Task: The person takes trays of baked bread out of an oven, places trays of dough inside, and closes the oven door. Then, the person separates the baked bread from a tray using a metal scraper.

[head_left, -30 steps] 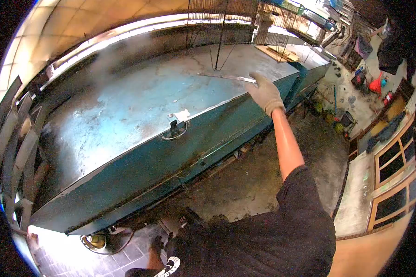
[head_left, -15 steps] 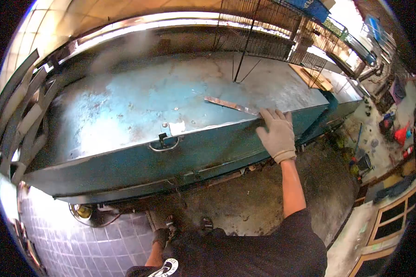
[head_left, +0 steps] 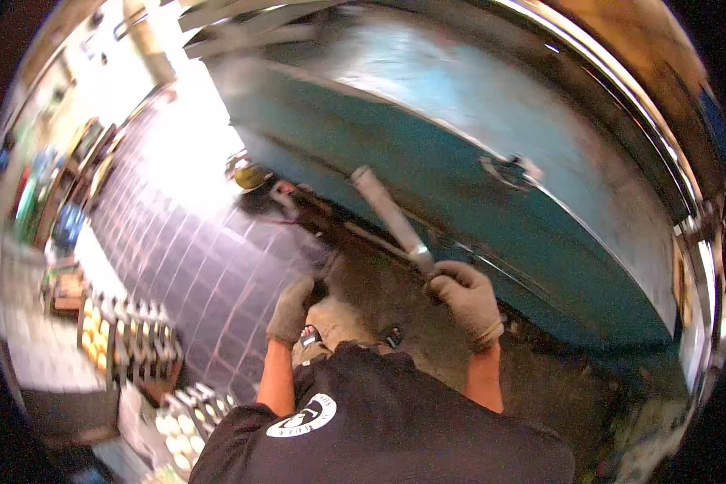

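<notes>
My right hand (head_left: 468,302), in a pale work glove, grips the lower end of a flat metal strip (head_left: 389,214). The strip tilts up and leftward, in front of the side of a large blue-green metal chest (head_left: 395,153). My left hand (head_left: 293,310), gloved as well, is held low before my body with its fingers curled. Something dark shows at its fingertips, and I cannot make out whether it is an object or part of the glove. A handle with a latch (head_left: 510,171) is fixed on the chest's upper edge.
Grey floor tiles (head_left: 194,258) stretch off to the left. Racks of round, pale items (head_left: 97,335) stand at lower left. A small yellowish object (head_left: 250,177) sits by the chest's lower corner. My feet are on the dark floor (head_left: 363,290) beside the chest.
My right hand has picked the metal strip up off the chest top and brought it nearer my body. The left hand has risen. My view has swung left toward the tiled floor.
</notes>
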The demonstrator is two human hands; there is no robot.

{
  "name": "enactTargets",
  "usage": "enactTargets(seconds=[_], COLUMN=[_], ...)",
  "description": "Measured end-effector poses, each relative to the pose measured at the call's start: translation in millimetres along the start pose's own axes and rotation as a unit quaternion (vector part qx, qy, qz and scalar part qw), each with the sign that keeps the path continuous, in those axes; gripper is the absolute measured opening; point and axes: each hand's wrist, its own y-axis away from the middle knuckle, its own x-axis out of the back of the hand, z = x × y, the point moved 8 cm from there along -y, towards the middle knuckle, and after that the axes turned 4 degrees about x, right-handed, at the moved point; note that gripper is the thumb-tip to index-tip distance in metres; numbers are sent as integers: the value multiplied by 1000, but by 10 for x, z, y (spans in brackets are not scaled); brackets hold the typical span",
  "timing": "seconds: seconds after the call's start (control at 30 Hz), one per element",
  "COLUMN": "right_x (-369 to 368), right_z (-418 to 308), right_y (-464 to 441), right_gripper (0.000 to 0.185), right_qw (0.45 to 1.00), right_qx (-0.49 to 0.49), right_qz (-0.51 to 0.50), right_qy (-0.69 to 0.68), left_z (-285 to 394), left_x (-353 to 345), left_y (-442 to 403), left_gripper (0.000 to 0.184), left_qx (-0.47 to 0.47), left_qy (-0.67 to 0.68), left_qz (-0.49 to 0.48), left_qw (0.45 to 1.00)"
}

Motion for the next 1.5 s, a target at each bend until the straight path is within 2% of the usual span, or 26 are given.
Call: enactTargets(seconds=[0.03, 0.1, 0.13, 0.2, 0.23, 0.33, 0.43, 0.57, 0.63, 0.67, 0.7, 0.77, 0.83, 0.9, 0.93, 0.97, 1.03, 1.1, 1.17, 1.23, 1.3, 1.33, 1.4, 1.5], right_x=[-375, -1067, -1411, -2051, -2365, -3200, -4011, -5090, -5599, -5866, -6095, -6542, -6888, -7314, -7459, -7685, -8120, -8585, -9077, -9592, -10092, -10371, -10789, -11320], right_z=[110, 54, 39, 144, 189, 80, 120, 71, 101, -1, 7, -76, -9, 165, 43, 65, 180, 146, -92, -87, -164, -141, -165, -199], right_y=[-15, 25, 85, 188, 215, 321, 475, 675, 805, 887, 943, 1027, 1084, 1132, 1227, 1191, 1132, 1020, 1010, 887, 826, 804, 869, 1103], right_gripper=[31, 33, 34, 35, 35, 37, 39, 43, 47, 53, 53, 57, 59, 59, 54, 54, 51, 48, 48, 48, 49, 50, 51, 50], right_qw=[999, 990, 984, 968, 960, 933, 907, 852, 838, 807, 795, 749, 720, 636, 620, 611, 538, 529, 507, 502, 470, 455, 421, 368], right_qx=[-15, 16, -2, -17, -15, 24, 12, 12, 25, 73, 76, 206, 190, 181, 102, 108, 166, 167, 162, 149, 161, 223, 215, 199], right_qz=[-35, -127, -161, -227, -254, -315, -383, -474, -505, -530, -546, -540, -578, -644, -664, -672, -701, -707, -718, -725, -728, -752, -765, -790], right_qy=[35, 65, 81, 108, 114, 170, 176, 222, 206, 249, 254, 325, 334, 384, 404, 406, 438, 438, 449, 447, 473, 423, 437, 448], left_z=[208, 565, 637, 589, 445, 32, -150, -748, -952, -973, -1027, -1219, -1491, -1659, -1770, -1889, -2148, -2534, -2778, -2989, -3095, -3155, -3265, -3399], left_x=[282, 626, 894, 1396, 1706, 2485, 3087, 3600, 3728, 3808, 3839, 3933, 4024, 4228, 4382, 4536, 4845, 5143, 5517, 5812, 6144, 6295, 6462, 6679], left_y=[43, 120, 198, 447, 616, 1040, 1608, 2143, 2372, 2462, 2537, 2724, 2900, 3058, 3161, 3256, 3350, 3383, 3379, 3407, 3413, 3442, 3516, 3697], left_gripper=[34, 37, 37, 38, 38, 36, 35, 33, 32, 32, 34, 36, 36, 34, 33, 32, 31, 30, 30, 33, 32, 31, 30, 28], left_qx=[39, -21, -16, 10, 11, 33, 16, 24, 68, 69, 96, 128, 157, 164, 149, 134, 136, 114, 94, 88, 76, 69, 68, 47], left_qy=[51, 291, 295, 447, 450, 343, 319, 309, 281, 281, 288, 304, 308, 328, 343, 356, 372, 465, 469, 507, 515, 513, 518, 542], left_qz=[49, 85, 123, 124, 152, 228, 303, 388, 438, 458, 471, 496, 530, 567, 592, 616, 631, 664, 686, 712, 717, 721, 727, 742], left_qw=[997, 953, 947, 886, 880, 911, 898, 868, 851, 840, 828, 803, 774, 737, 714, 690, 667, 574, 548, 478, 463, 461, 445, 391])
